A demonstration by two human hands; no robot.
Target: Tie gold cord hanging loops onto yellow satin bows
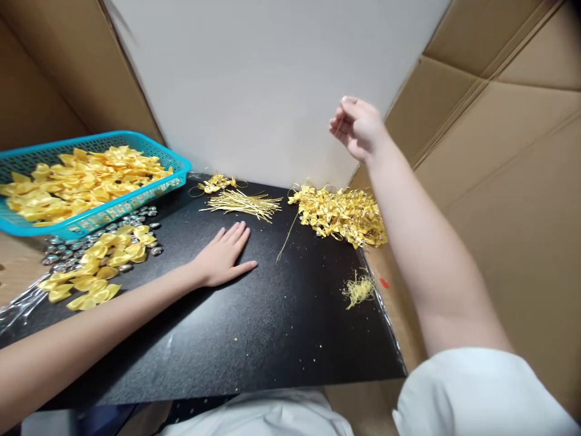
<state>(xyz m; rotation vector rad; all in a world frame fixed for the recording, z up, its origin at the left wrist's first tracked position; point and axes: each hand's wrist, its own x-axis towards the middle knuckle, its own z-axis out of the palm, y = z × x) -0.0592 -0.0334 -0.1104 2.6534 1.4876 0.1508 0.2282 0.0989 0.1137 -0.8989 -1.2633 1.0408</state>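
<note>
My left hand (223, 257) lies flat on the black tabletop, palm down, fingers stretched out and holding nothing. Just beyond its fingertips is a bundle of thin gold cords (245, 204). High on the right, in front of the pale wall, my right hand (356, 128) is raised with its fingers curled and pinched together. A faint thin line shows at those fingers, too fine to name. Below it lies a heap of yellow ribbon bows (340, 215) with small shiny bits. One loose cord (287, 239) runs out from the heap's left side.
A turquoise plastic basket (181, 165) full of yellow bows (86, 181) stands at the left. In front are silvery beads (59, 251) and loose yellow bows (97, 290). A small bow cluster (218, 183) lies far back; cord scraps (360, 289) lie right. Cardboard (499, 151) encloses the sides.
</note>
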